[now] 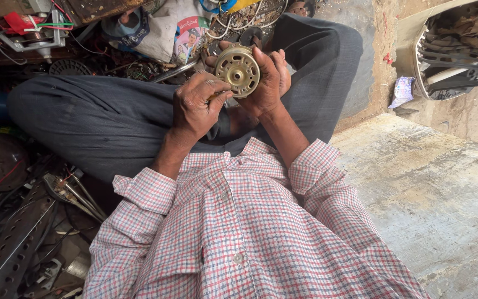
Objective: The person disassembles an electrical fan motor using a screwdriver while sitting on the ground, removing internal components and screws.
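A: Scrap at far left: we see a dark perforated metal strip (12,243) on the floor among loose wires, with a bundle of thin metal rods (76,194) just beside our left knee.

B: Next rightward, we note our grey trousers (100,119) spanning the crossed legs, and above them a red-wired metal bracket (29,30) in the clutter.

A: Centre: our left hand (195,108) is curled closed around a slim tool whose tip we can barely make out; its thumb and forefinger press toward the rim of the brass-coloured round motor housing (239,69).

B: We hold that housing over our lap, upright, its ribbed face with the central hole turned toward us. Our right hand (269,80) cups it from behind and from the right, fingers wrapped over the top edge, firmly closed on it.

A: Below, we see our checked shirt (239,232) with both sleeves rolled.

B: At right lies the bare concrete slab (432,194); beyond it a crumpled wrapper (402,91) rests near a white fan guard (424,66) leaning against the wall.
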